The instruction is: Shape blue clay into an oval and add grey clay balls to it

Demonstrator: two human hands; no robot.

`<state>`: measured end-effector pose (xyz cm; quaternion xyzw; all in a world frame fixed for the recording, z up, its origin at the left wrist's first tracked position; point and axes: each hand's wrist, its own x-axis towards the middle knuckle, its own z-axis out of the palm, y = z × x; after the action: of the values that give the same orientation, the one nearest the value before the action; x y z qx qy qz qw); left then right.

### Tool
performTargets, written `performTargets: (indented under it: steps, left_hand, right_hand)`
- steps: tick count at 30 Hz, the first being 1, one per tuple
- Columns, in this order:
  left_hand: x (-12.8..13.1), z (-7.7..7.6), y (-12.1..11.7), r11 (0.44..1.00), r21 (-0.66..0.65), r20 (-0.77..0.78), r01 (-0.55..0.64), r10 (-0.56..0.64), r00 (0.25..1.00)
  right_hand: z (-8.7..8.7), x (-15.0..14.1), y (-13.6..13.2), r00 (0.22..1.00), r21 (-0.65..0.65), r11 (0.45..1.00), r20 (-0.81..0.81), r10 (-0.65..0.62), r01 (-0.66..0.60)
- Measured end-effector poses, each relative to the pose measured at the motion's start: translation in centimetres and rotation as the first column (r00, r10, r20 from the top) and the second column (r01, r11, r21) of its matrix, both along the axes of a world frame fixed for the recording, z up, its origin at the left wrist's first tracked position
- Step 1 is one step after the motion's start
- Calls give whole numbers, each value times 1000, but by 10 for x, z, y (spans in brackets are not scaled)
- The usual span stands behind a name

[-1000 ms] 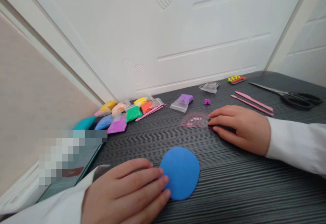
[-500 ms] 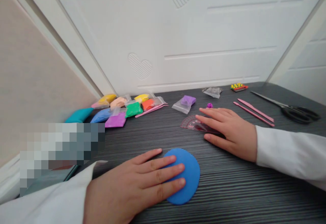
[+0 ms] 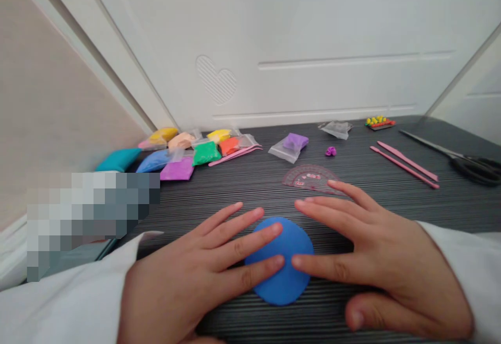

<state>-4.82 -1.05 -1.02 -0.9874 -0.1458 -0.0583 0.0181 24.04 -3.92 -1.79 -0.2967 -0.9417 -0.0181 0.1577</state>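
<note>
Several bags (image 3: 278,152) hold clay (image 3: 295,141); hands (image 3: 199,276) (image 3: 376,276) touch blue disc (image 3: 282,286)

**Q:** Backdrop?
**A:** White panelled door (image 3: 313,20), an embossed striped heart (image 3: 216,79) on it; white door frame (image 3: 117,57) running diagonally at left.
**Q:** Beyond the frame?
**A:** Plain beige wall surface (image 3: 58,125).
**Q:** Furniture, light?
**A:** Dark grey striped tabletop (image 3: 250,187) meeting the door's base. Light soft, even.

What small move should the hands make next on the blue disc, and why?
Probably a gentle, even press to flatten the blue clay disc, since the fingers of the left hand and the right hand rest on it from opposite sides.
</note>
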Motion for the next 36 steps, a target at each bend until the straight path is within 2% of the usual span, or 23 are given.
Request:
performTargets:
  steps: [3, 9, 15, 18, 22, 25, 28, 33, 36]
  left_hand:
    - [-2, 0, 3, 999, -27, -31, 16, -17, 999]
    - [0, 2, 3, 992, -70, -28, -103, 101, 994]
    - [2, 1, 1, 990, -92, -13, -103, 103, 995]
    - [1, 0, 1, 989, -92, 30, -117, 120, 992]
    - [1, -2, 3, 971, -141, 85, -196, 209, 974]
    - [1, -2, 7, 941, -181, 99, -286, 307, 947]
    - [2, -2, 9, 927, -202, 113, -317, 343, 932]
    - [1, -2, 11, 937, -207, 101, -282, 307, 946]
    - [1, -1, 12, 942, -196, 103, -272, 296, 950]
  right_hand:
    - [-2, -1, -4, 999, -45, 999, 38, -20, 22]
    - [-1, 0, -5, 995, -70, 994, 55, -82, 86]
    - [1, 0, -6, 994, -66, 993, 54, -92, 95]
    - [0, 7, 7, 992, -11, 993, 33, -118, 118]
    - [0, 23, 37, 950, 61, 952, 74, -305, 301]
    - [3, 31, 48, 943, 36, 954, 148, -298, 296]
    - [5, 36, 45, 946, 66, 960, 166, -278, 271]
    - [4, 46, 32, 926, 145, 943, 192, -325, 300]
    - [10, 48, 31, 928, 107, 949, 202, -313, 297]
